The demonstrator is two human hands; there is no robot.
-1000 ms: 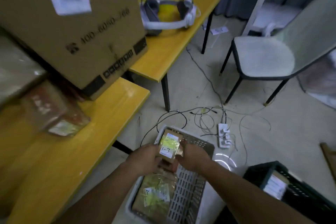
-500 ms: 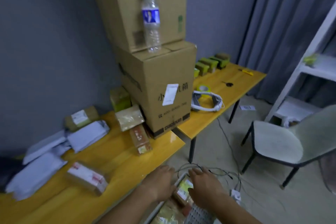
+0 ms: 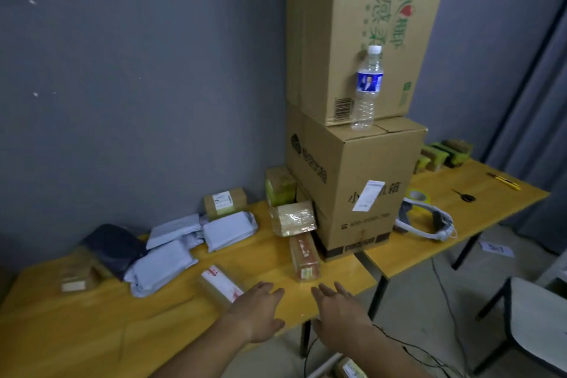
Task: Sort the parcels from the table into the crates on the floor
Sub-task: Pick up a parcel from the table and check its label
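Both hands hover empty over the front edge of the yellow table (image 3: 92,331). My left hand (image 3: 256,313) has straight fingers just right of a small taped box with a red-printed label (image 3: 221,284). My right hand (image 3: 339,313) is spread, below a long brown taped box (image 3: 303,256). More parcels lie farther back: white poly mailers (image 3: 228,228), a dark pouch (image 3: 115,247), a labelled brown box (image 3: 224,202) and a taped box (image 3: 293,218). A corner of the white crate with a parcel (image 3: 348,368) shows at the bottom edge.
Two big stacked cardboard boxes (image 3: 352,187) stand at the table's right end, with a water bottle (image 3: 366,89) on the lower one. A second table (image 3: 460,224) holds a white headset (image 3: 425,224), tape roll and scissors. A chair (image 3: 534,313) and cables occupy the floor at right.
Both hands let go of the small labelled parcel in the white crate and rose to the table edge. My view swung up from the floor to the table.
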